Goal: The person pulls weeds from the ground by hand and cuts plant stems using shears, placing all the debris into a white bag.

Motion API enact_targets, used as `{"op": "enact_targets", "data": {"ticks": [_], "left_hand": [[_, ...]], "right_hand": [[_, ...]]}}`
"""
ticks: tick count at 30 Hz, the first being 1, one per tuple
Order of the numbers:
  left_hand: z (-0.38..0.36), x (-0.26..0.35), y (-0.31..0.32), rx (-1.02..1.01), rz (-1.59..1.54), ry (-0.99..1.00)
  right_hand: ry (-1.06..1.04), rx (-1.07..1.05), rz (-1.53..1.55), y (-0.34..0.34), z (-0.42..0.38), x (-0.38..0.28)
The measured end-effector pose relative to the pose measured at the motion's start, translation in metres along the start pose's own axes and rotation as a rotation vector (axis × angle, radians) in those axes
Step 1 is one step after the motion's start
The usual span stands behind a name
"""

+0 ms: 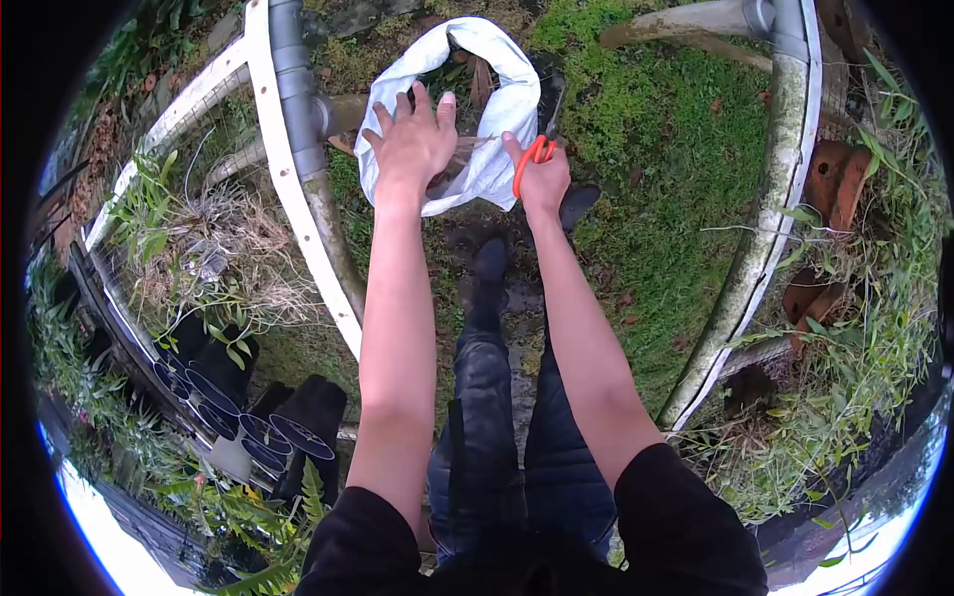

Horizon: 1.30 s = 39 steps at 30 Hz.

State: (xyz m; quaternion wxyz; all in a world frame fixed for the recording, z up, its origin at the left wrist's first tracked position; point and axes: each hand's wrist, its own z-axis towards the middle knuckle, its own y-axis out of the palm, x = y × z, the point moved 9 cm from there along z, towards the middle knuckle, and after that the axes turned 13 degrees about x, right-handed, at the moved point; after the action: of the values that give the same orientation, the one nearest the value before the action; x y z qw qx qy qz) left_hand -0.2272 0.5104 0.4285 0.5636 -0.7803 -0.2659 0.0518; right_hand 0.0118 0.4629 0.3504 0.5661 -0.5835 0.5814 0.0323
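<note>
A white sack (512,62) with a rolled-down rim stands open on the ground ahead of me. Brown dry leaves or plant scraps (481,87) show inside its mouth. My left hand (412,141) is spread over the left side of the opening, palm down, fingers apart. At the sack's right edge, my right hand (545,181) is closed around orange-handled scissors (535,157). Their dark blades point away from me, beside the sack. The right thumb is raised close to the white rim.
White-edged frames with grey pipes stand on the left (288,169) and right (790,129). Dry roots (238,258) and black pots (308,417) lie left; brown pots (830,189) and leafy plants (865,338) are right. Mossy grass (646,258) covers the ground by my shoes.
</note>
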Motion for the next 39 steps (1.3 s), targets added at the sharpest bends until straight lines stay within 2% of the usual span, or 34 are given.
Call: {"op": "enact_targets", "data": {"ticks": [1, 3, 4, 5, 6, 7, 9, 10, 13, 14, 17, 18, 20, 22, 25, 26, 29, 30, 33, 34, 37, 39], "left_hand": [[0.004, 0.000, 0.001, -0.003, 0.003, 0.007], [0.007, 0.004, -0.011, 0.172, -0.052, 0.069], [0.009, 0.005, -0.018, 0.275, -0.218, 0.070], [0.007, 0.009, -0.024, 0.405, -0.252, 0.163], [0.009, 0.008, -0.016, 0.385, -0.136, 0.163], [0.010, 0.005, -0.008, 0.364, -0.019, 0.164], [0.021, 0.000, 0.003, 0.394, -0.055, 0.241], [0.022, -0.002, 0.004, 0.411, -0.068, 0.274], [0.003, 0.001, -0.028, 0.554, -0.134, 0.231], [-0.006, 0.003, -0.038, 0.751, -0.180, 0.276], [-0.020, -0.015, -0.035, 0.679, -0.283, 0.113], [-0.032, -0.017, -0.036, 0.724, -0.266, 0.047], [-0.046, -0.018, -0.035, 0.838, -0.304, 0.057], [-0.076, -0.027, -0.027, 0.845, -0.334, 0.065], [-0.109, -0.046, -0.004, 0.919, -0.303, 0.007], [-0.117, -0.052, 0.009, 0.821, -0.219, -0.023], [-0.137, -0.072, 0.030, 0.893, -0.065, -0.194], [-0.134, -0.090, 0.046, 0.774, -0.170, -0.335], [-0.123, -0.148, 0.100, 0.687, -0.783, -0.847], [-0.129, -0.133, 0.097, 0.455, -1.054, -1.136], [-0.095, -0.150, 0.115, 0.432, -1.262, -0.942], [-0.098, -0.147, 0.112, 0.542, -1.317, -0.888]], "right_hand": [[0.029, -0.020, -0.018, 0.003, -0.004, 0.004], [0.024, -0.051, -0.061, 0.006, -0.012, 0.007], [0.036, -0.062, -0.047, 0.008, -0.015, 0.014], [0.044, -0.073, -0.029, 0.010, -0.018, 0.020], [0.004, -0.032, 0.014, 0.008, -0.020, 0.021], [0.051, -0.045, 0.077, 0.004, -0.024, 0.022], [0.138, -0.071, 0.211, -0.007, -0.032, 0.018], [0.088, -0.040, 0.239, 0.002, -0.027, 0.036], [0.130, -0.075, 0.331, -0.001, -0.024, 0.043], [0.096, -0.058, 0.350, -0.008, -0.024, 0.038], [0.134, -0.069, 0.380, -0.009, -0.018, 0.041], [0.105, -0.060, 0.373, -0.011, -0.014, 0.037], [0.032, -0.065, 0.358, -0.005, 0.000, 0.026], [0.029, -0.054, 0.289, -0.001, 0.011, 0.025], [-0.048, -0.097, 0.161, 0.009, 0.029, 0.000], [-0.078, -0.112, 0.121, 0.013, 0.032, -0.008], [-0.221, -0.111, 0.017, 0.030, 0.035, -0.024], [-0.366, 0.038, -0.012, 0.024, 0.031, -0.036], [-0.257, -0.159, -0.065, 0.049, 0.038, -0.014], [-0.259, -0.139, -0.014, 0.051, 0.041, -0.002], [-0.220, -0.128, 0.073, 0.029, 0.028, 0.011], [-0.231, -0.126, 0.039, 0.016, 0.021, 0.015]]}}
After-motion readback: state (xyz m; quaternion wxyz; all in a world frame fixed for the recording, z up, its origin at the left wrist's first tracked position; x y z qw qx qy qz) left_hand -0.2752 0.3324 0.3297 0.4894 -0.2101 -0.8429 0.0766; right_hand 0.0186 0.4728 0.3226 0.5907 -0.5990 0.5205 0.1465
